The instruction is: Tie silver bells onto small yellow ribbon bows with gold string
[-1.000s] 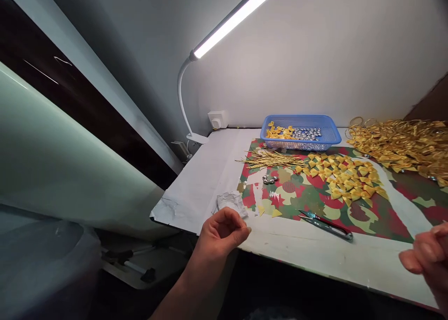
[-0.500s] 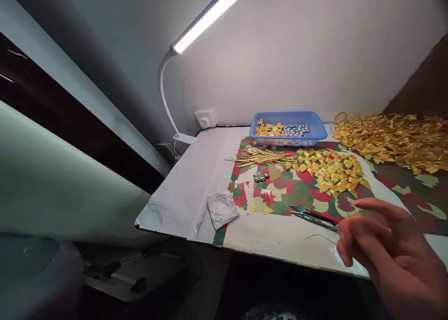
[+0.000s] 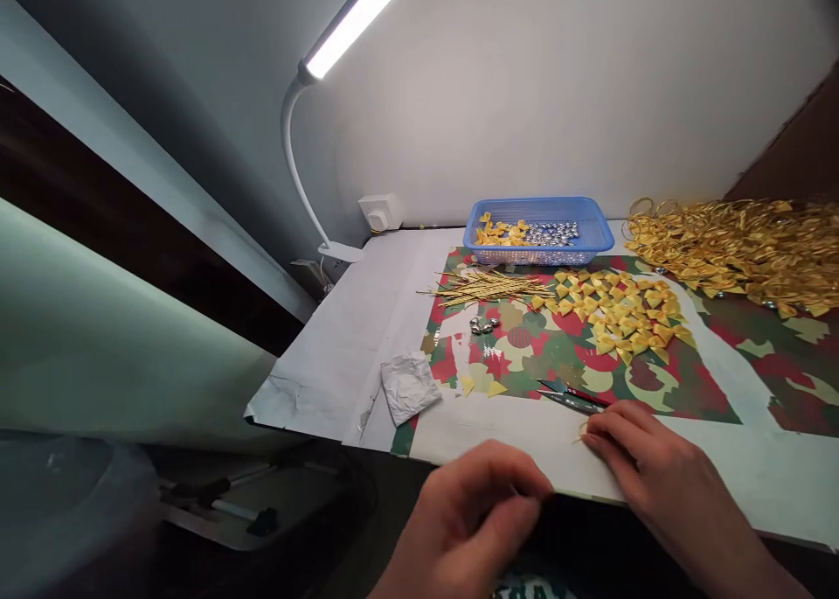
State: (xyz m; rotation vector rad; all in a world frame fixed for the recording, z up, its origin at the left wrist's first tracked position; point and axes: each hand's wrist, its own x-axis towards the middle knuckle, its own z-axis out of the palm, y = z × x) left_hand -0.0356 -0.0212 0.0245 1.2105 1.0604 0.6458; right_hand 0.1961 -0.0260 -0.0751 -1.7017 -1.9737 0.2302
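My right hand (image 3: 662,472) rests at the table's front edge, thumb and fingertips pinched on a short thin gold cord (image 3: 581,433), whose curved end sticks out. Lower and further left, my left hand (image 3: 481,520) is raised just in front of the edge with its fingertips pressed together; what they hold, if anything, cannot be made out. Scissors or snips with dark blades (image 3: 569,398) lie just beyond my right fingertips, partly hidden by that hand. Yellow ribbon bows (image 3: 633,315) are spread on the patterned sheet, with a bundle of gold cords (image 3: 488,289) beside them.
Several silver bells (image 3: 483,325) sit near two yellow scraps (image 3: 496,389) and crumpled white paper (image 3: 410,389). A blue basket (image 3: 599,232) at the back holds bows and silver pieces. Finished-looking gold strands (image 3: 740,249) pile up at right. A lamp (image 3: 292,153) stands at left.
My right hand has come down and left to the table edge, still with the thin gold cord. My left hand has come into view from below. The view has shifted slightly.
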